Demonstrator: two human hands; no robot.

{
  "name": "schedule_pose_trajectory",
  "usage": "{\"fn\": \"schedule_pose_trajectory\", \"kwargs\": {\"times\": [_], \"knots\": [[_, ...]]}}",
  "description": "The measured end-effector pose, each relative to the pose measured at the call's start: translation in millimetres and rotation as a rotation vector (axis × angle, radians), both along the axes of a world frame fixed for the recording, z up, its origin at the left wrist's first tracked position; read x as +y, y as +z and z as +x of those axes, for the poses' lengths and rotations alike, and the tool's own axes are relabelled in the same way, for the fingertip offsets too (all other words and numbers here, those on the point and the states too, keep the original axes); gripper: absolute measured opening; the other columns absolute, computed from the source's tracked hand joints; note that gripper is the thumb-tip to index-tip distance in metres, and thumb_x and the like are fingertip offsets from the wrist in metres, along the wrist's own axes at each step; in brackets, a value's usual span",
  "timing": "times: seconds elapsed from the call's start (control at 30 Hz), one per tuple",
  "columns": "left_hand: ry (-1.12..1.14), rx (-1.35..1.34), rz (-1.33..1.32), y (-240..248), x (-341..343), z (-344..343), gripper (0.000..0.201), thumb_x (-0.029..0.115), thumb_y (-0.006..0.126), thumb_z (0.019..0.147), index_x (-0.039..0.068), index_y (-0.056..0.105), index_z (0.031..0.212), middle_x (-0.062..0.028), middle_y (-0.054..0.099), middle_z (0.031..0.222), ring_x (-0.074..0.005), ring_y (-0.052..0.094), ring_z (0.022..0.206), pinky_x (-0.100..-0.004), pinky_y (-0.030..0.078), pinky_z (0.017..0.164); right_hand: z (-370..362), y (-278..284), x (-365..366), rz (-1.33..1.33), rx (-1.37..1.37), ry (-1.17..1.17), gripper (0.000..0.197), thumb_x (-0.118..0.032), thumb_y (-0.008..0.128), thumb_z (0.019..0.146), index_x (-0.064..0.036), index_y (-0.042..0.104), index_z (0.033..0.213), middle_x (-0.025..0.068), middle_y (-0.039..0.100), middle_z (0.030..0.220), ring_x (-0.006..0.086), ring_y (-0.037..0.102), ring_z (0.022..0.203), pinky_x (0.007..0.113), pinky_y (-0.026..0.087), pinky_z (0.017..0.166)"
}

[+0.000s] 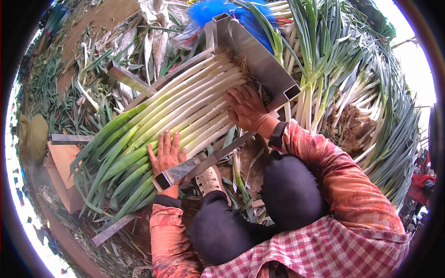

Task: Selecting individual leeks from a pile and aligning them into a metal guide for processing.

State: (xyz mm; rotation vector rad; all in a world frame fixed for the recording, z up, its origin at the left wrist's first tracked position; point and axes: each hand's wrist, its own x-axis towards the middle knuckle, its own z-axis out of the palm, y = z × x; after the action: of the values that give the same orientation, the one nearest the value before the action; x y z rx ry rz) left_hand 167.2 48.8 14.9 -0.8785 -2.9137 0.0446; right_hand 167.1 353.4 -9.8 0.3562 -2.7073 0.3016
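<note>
Long green onions [185, 109] lie side by side in a metal frame [259, 48], their root ends against its upright plate and their green tops hanging over the near-left side. My left hand [167, 153] rests on the stalks where white turns to green, fingers stretched out and apart. Flat against the white ends near the roots lies my right hand [245, 106], its fingers extended over the stalks. Neither hand is wrapped around anything.
A large heap of green onions [343, 83] with roots is piled at the right. Blue plastic netting [213, 11] lies behind the frame. Metal bars [113, 229] jut out to the left, beside a cardboard piece [65, 162]. Loose leaves [55, 102] cover the ground.
</note>
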Motion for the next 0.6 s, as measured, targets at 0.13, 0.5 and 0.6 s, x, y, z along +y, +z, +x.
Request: {"fn": "schedule_pose_trajectory", "kwargs": {"times": [0.13, 0.5, 0.6], "knots": [[0.002, 0.001, 0.019, -1, 3, 2, 0.055, 0.030, 0.049, 0.086, 0.021, 0.036, 0.138, -0.0039, 0.032, 0.144, -0.0218, 0.033, 0.131, -0.0537, 0.012, 0.108, 2, 4, 2, -0.031, 0.032, 0.019, 0.043, -0.027, 0.059, 0.075, -0.0051, 0.054, 0.111, 0.0115, 0.047, 0.116, 0.0290, 0.042, 0.111, 0.045, 0.031, 0.097], [0.038, 0.015, -0.057, -9, -2, 2, 0.056, 0.030, 0.045, 0.088, 0.021, 0.030, 0.141, -0.0038, 0.025, 0.147, -0.0192, 0.026, 0.135, -0.0521, 0.008, 0.109, 21, 10, -16, -0.031, -0.255, 0.075, 0.052, -0.035, 0.047, 0.085, -0.0053, 0.046, 0.127, 0.0152, 0.041, 0.131, 0.0315, 0.035, 0.124, 0.047, 0.022, 0.105], [0.050, 0.020, -0.014, -11, 0, 1, 0.054, 0.031, 0.047, 0.086, 0.023, 0.036, 0.138, -0.0039, 0.028, 0.146, -0.0200, 0.031, 0.132, -0.0546, 0.009, 0.108, 26, 7, -16, -0.047, -0.252, 0.136, 0.055, -0.042, 0.044, 0.087, -0.0058, 0.044, 0.129, 0.0152, 0.037, 0.137, 0.0310, 0.030, 0.129, 0.045, 0.017, 0.109]]}}
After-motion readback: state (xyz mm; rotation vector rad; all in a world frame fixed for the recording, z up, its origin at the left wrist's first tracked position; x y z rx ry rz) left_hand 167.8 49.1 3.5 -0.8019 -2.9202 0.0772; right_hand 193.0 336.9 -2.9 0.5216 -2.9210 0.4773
